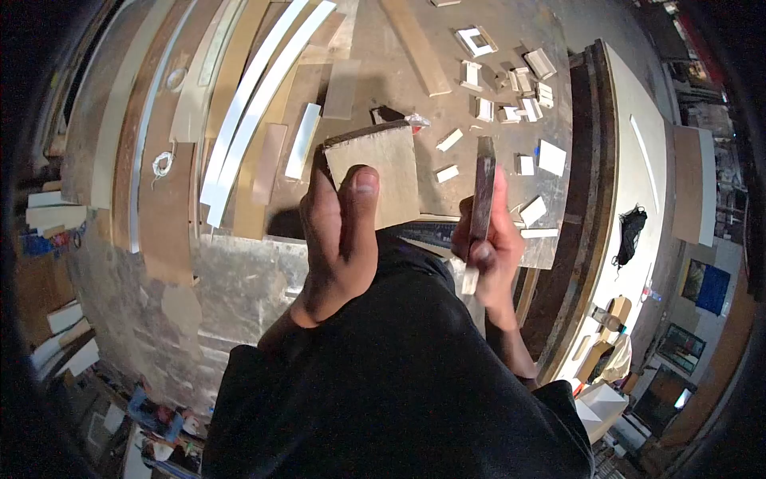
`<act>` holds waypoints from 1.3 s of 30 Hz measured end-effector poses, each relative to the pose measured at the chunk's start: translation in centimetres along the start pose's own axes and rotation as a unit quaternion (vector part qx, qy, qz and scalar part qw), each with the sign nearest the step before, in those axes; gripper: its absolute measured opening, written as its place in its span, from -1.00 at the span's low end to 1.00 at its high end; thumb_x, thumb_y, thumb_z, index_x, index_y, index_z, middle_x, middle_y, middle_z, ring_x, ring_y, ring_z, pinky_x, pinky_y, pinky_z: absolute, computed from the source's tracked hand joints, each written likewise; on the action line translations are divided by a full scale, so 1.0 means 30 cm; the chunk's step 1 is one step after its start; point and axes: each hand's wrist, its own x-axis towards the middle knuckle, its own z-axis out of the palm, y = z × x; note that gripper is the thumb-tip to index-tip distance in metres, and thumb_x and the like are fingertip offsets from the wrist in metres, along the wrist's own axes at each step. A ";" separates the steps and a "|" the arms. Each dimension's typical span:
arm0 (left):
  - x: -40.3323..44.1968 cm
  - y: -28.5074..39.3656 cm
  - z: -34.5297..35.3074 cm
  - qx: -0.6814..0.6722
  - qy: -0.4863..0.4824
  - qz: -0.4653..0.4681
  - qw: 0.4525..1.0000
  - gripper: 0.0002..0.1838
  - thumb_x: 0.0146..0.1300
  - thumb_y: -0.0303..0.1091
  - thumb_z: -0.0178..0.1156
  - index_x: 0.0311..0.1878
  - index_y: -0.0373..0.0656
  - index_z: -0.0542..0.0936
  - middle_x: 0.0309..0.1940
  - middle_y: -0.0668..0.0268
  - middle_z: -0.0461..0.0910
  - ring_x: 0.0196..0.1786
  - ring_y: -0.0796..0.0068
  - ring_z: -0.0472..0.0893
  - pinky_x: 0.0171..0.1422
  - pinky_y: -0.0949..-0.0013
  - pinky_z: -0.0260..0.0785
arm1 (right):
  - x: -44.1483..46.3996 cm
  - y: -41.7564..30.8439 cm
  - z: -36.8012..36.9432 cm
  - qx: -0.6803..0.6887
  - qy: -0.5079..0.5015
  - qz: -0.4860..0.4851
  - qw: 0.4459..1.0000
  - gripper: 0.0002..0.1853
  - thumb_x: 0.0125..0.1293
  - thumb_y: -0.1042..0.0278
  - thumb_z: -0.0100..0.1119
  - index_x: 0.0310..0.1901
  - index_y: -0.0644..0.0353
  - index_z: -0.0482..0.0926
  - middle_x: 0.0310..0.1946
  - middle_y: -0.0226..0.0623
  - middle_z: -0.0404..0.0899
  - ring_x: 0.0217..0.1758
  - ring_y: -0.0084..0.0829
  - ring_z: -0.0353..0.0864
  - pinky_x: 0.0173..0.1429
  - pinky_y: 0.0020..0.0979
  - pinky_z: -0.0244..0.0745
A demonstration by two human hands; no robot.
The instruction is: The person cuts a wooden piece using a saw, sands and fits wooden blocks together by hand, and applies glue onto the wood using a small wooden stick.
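Observation:
My left hand [343, 239] is closed round a pale, roughly square wooden block [383, 176], its thumb flat against the near face. The block's top edge is dark brown. To the right, my right hand [495, 247] grips a narrow dark strip [483, 188] that stands nearly upright, with a pale, blurred lower end. Whether the strip is a tool or a piece of wood seen edge-on, I cannot tell. Block and strip are held apart, above the near edge of the worktable [359, 48].
Several small wooden pieces [472, 76] lie scattered at the table's right. Long white strips [263, 112] and brown boards [167, 215] cover the left. A pale bench [630, 176] with a black tangled item [632, 234] stands at right. A person [152, 411] shows at lower left.

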 end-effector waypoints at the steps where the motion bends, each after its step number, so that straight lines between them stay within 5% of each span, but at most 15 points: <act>1: -0.005 0.000 0.004 -0.008 0.000 0.005 1.000 -0.68 0.55 -0.26 -0.04 0.13 -0.35 0.41 -0.23 0.09 0.59 -0.23 0.30 0.60 -0.11 0.24 0.43 | -0.002 -0.003 0.015 -0.053 -0.011 -0.038 0.998 0.04 0.18 0.10 0.35 0.57 0.35 -0.02 0.45 0.01 0.28 0.42 -0.28 0.37 0.44 -0.32 0.25; 2: -0.010 0.007 0.008 0.000 -0.017 0.002 1.000 -0.68 0.55 -0.25 -0.05 0.12 -0.35 0.41 -0.24 0.07 0.59 -0.22 0.26 0.62 -0.13 0.24 0.44 | -0.004 -0.007 0.034 -0.106 -0.021 -0.077 0.991 0.10 0.17 -0.03 0.37 0.57 0.37 -0.04 0.40 0.02 0.33 0.37 -0.27 0.44 0.40 -0.33 0.32; 5: -0.037 0.026 0.057 0.099 -0.041 0.066 0.992 -0.65 0.55 -0.28 -0.03 0.14 -0.42 0.32 -0.27 -0.09 0.57 -0.29 -0.04 0.63 -0.20 0.16 0.45 | 0.041 -0.147 0.121 -0.037 -0.033 -0.005 0.999 0.15 0.19 -0.02 0.42 0.56 0.44 -0.10 0.56 0.16 0.05 0.64 -0.17 0.04 0.62 -0.23 -0.10; 6: -0.037 0.024 0.054 0.084 -0.051 0.048 0.994 -0.65 0.54 -0.29 -0.02 0.14 -0.43 0.30 -0.28 -0.13 0.57 -0.31 -0.09 0.63 -0.22 0.14 0.45 | 0.084 -0.153 0.128 -0.047 -0.007 -0.033 0.998 0.09 0.14 0.15 0.46 0.55 0.41 -0.02 0.34 0.12 0.26 0.40 -0.15 0.29 0.45 -0.27 0.14; 10: -0.020 0.027 0.029 0.084 -0.063 -0.019 0.994 -0.66 0.55 -0.28 -0.03 0.11 -0.44 0.30 -0.29 -0.17 0.57 -0.29 -0.13 0.63 -0.24 0.10 0.43 | 0.051 -0.093 0.122 -0.148 -0.021 -0.099 0.984 0.03 0.07 0.37 0.52 0.55 0.31 0.11 -0.10 -0.02 0.47 -0.09 -0.19 0.50 0.10 -0.31 0.44; 12: -0.020 0.021 0.023 0.101 -0.067 -0.033 0.992 -0.64 0.57 -0.25 -0.06 0.11 -0.44 0.31 -0.29 -0.17 0.57 -0.28 -0.10 0.63 -0.23 0.10 0.43 | 0.082 -0.059 0.091 -0.196 0.000 -0.127 0.972 0.01 0.06 0.41 0.51 0.54 0.30 0.15 -0.15 -0.07 0.48 -0.13 -0.21 0.50 0.08 -0.32 0.45; 14: -0.029 0.003 0.027 0.122 -0.066 -0.034 0.990 -0.63 0.57 -0.24 -0.07 0.12 -0.44 0.31 -0.29 -0.17 0.57 -0.28 -0.08 0.63 -0.23 0.11 0.43 | 0.132 -0.056 0.066 -0.224 0.058 -0.080 0.970 0.00 0.04 0.50 0.48 0.54 0.28 0.16 -0.15 -0.11 0.54 -0.08 -0.24 0.56 0.09 -0.28 0.47; 18: -0.023 0.021 0.015 0.087 -0.042 -0.020 0.995 -0.62 0.58 -0.23 -0.08 0.14 -0.44 0.31 -0.28 -0.14 0.58 -0.24 -0.07 0.66 -0.20 0.12 0.44 | 0.110 -0.058 0.034 -0.151 0.104 -0.117 0.976 0.00 0.01 0.40 0.48 0.49 0.45 0.17 0.38 0.19 0.38 0.33 -0.16 0.51 0.41 -0.27 0.33; 22: -0.003 0.029 0.006 0.092 -0.067 -0.046 0.992 -0.66 0.57 -0.28 -0.06 0.15 -0.42 0.32 -0.25 -0.11 0.58 -0.21 -0.02 0.67 -0.19 0.14 0.44 | 0.048 -0.060 0.072 -0.209 0.004 -0.129 0.969 0.02 -0.01 0.32 0.54 0.49 0.38 0.21 0.16 0.08 0.49 0.12 -0.22 0.55 0.24 -0.30 0.42; 27: -0.017 -0.010 0.028 0.031 -0.070 -0.055 0.996 -0.71 0.57 -0.28 -0.06 0.11 -0.35 0.38 -0.22 -0.08 0.59 -0.21 0.07 0.65 -0.13 0.16 0.44 | 0.117 -0.078 0.093 -0.084 0.044 0.035 0.995 0.01 0.05 0.19 0.55 0.50 0.35 0.21 0.00 0.02 0.56 -0.02 -0.24 0.57 0.13 -0.33 0.49; 30: -0.008 0.013 -0.004 -0.036 -0.051 -0.200 0.978 -0.51 0.55 -0.04 -0.03 0.28 -0.26 0.37 0.00 0.06 0.55 0.03 0.23 0.58 0.08 0.22 0.46 | 0.048 0.090 0.030 -0.189 -0.055 -0.237 0.951 0.00 0.15 0.09 0.49 0.48 0.46 0.18 0.19 0.16 0.51 0.16 -0.18 0.57 0.27 -0.24 0.43; 31: 0.001 0.010 -0.017 -0.035 -0.044 -0.217 0.975 -0.46 0.53 0.02 -0.01 0.31 -0.24 0.37 0.05 0.08 0.53 0.08 0.23 0.57 0.10 0.21 0.48 | 0.042 0.103 0.005 -0.190 -0.057 -0.242 0.950 0.00 0.15 0.09 0.49 0.48 0.46 0.18 0.19 0.16 0.51 0.16 -0.18 0.57 0.27 -0.24 0.43; 33: 0.017 0.005 -0.045 -0.033 -0.030 -0.249 0.968 -0.35 0.49 0.14 0.04 0.38 -0.20 0.36 0.14 0.12 0.50 0.18 0.22 0.57 0.14 0.20 0.53 | 0.028 0.127 -0.037 -0.210 -0.050 -0.036 0.976 -0.02 0.22 -0.01 0.42 0.49 0.47 0.17 0.33 0.17 0.42 0.30 -0.16 0.51 0.37 -0.23 0.36; 36: 0.020 0.020 -0.051 -0.020 -0.051 -0.193 0.980 -0.45 0.57 0.08 -0.13 0.17 -0.28 0.46 -0.04 0.04 0.58 -0.03 0.27 0.55 0.13 0.21 0.37 | -0.003 0.153 -0.045 -0.024 0.038 -0.010 0.999 -0.04 0.31 -0.05 0.33 0.50 0.46 0.12 0.46 0.14 0.28 0.46 -0.16 0.36 0.49 -0.23 0.23; 39: 0.011 -0.024 -0.080 -0.033 -0.101 -0.291 0.951 -0.57 0.50 -0.13 0.06 0.24 -0.25 0.46 0.09 0.04 0.56 0.14 0.17 0.55 0.28 0.19 0.35 | 0.027 0.120 -0.030 -0.080 0.038 -0.092 0.992 -0.04 0.26 0.01 0.36 0.49 0.48 0.14 0.49 0.16 0.23 0.53 -0.08 0.27 0.55 -0.18 0.14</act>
